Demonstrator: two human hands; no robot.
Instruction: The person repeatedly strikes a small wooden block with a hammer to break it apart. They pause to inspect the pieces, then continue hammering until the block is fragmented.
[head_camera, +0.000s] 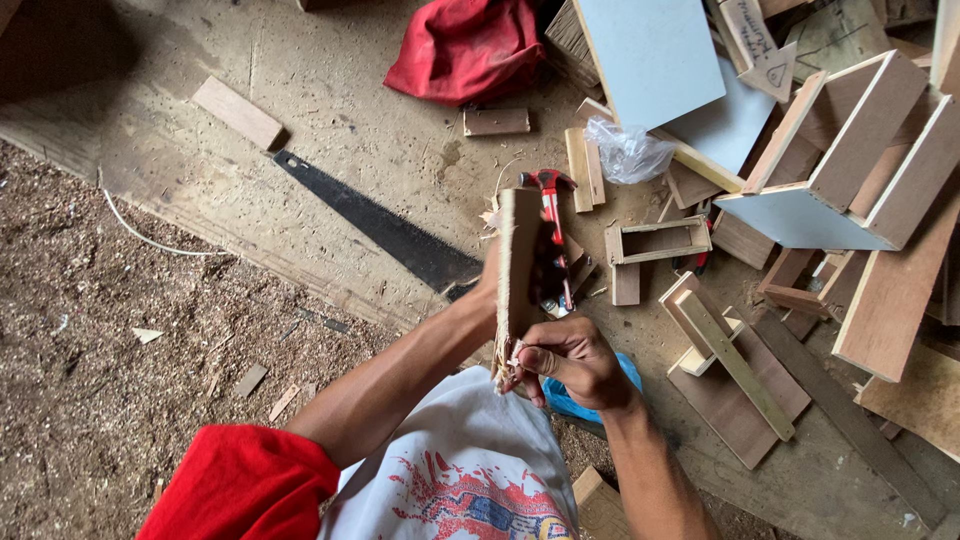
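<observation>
Where the view begins at the left, sawdust and wood chips cover the floor, with a thin white cord curving across their upper edge. Further right, a small flat wood offcut lies on the bare floor, and a black saw blade runs diagonally down toward the centre. At centre, the left hand holds a thin board upright and edge-on to the camera; its grip is closed around the far side of the board, fingers mostly hidden behind it. Just right of it, the right hand is pinched shut on the frayed lower end of the same board, thumb pressed against curled fingers; whether it also holds a small tool cannot be told. The board sits above the person's lap, over a white printed shirt with a red sleeve. Behind the board, a red-handled hammer lies on the floor. Above, a red cloth is bunched by a pale blue panel. Right of the hammer lie a crumpled clear plastic bag, a small open wooden frame, and a pale blue box among stacked scrap boards.
</observation>
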